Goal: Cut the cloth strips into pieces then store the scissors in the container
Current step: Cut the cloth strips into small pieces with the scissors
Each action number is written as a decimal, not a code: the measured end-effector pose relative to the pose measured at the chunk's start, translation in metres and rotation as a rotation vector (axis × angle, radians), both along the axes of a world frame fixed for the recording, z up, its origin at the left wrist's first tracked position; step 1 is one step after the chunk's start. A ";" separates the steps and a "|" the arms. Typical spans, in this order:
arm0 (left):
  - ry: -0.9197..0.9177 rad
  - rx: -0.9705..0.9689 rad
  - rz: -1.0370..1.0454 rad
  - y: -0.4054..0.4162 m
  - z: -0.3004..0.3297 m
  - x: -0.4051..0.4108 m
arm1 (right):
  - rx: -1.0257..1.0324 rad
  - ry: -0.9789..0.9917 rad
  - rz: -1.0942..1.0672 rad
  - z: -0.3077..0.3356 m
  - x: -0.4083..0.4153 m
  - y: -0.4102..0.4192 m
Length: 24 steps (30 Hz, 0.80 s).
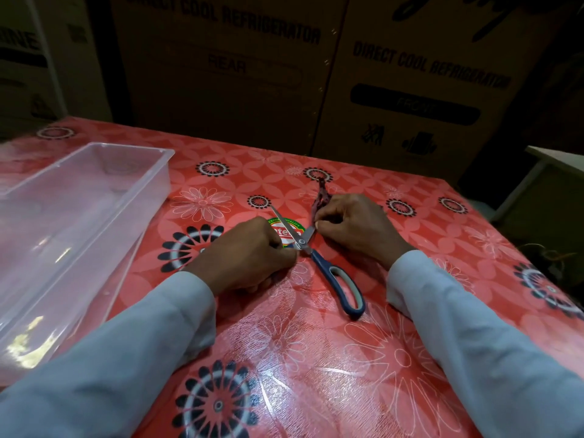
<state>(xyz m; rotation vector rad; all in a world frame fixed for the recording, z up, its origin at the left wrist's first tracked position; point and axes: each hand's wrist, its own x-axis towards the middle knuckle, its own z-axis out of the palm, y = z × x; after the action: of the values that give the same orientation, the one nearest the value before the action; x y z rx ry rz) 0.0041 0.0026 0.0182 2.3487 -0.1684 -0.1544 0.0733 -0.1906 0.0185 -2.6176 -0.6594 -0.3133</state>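
Scissors (319,257) flat on table (395,358), blades open, between the hands.
Long axis runs from tips far-left to one visible blue loop near-right. Left hand (249,254) curled at the pivot; whether it holds the other handle cannot be told. Right hand (354,229) pinches dark strip (320,197) at the blades. Container (76,232) far left, nearer left hand.

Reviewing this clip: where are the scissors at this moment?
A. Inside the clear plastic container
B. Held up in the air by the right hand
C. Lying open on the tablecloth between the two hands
C: the scissors lie open on the tablecloth between the hands, while the container holds none.
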 end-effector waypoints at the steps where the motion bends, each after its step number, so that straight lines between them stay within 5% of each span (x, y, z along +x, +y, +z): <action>1: 0.003 -0.004 0.001 0.000 0.000 0.000 | -0.018 -0.003 -0.023 0.002 0.004 0.000; 9: -0.003 0.009 0.009 -0.001 -0.001 0.000 | 0.097 0.349 0.106 0.016 -0.009 0.000; 15: 0.001 0.011 0.010 -0.001 0.000 -0.002 | 0.001 0.153 -0.119 0.012 0.012 0.001; 21: 0.009 0.002 0.001 0.000 -0.001 0.001 | 0.172 0.427 0.115 0.019 -0.007 0.004; 24: 0.018 -0.011 0.003 -0.001 0.000 0.000 | 0.127 0.355 0.054 0.014 -0.003 0.008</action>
<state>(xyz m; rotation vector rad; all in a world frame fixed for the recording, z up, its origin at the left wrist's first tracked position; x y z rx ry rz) 0.0045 0.0017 0.0181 2.3360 -0.1566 -0.1728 0.0705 -0.1822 0.0321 -2.4422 -0.5648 0.1212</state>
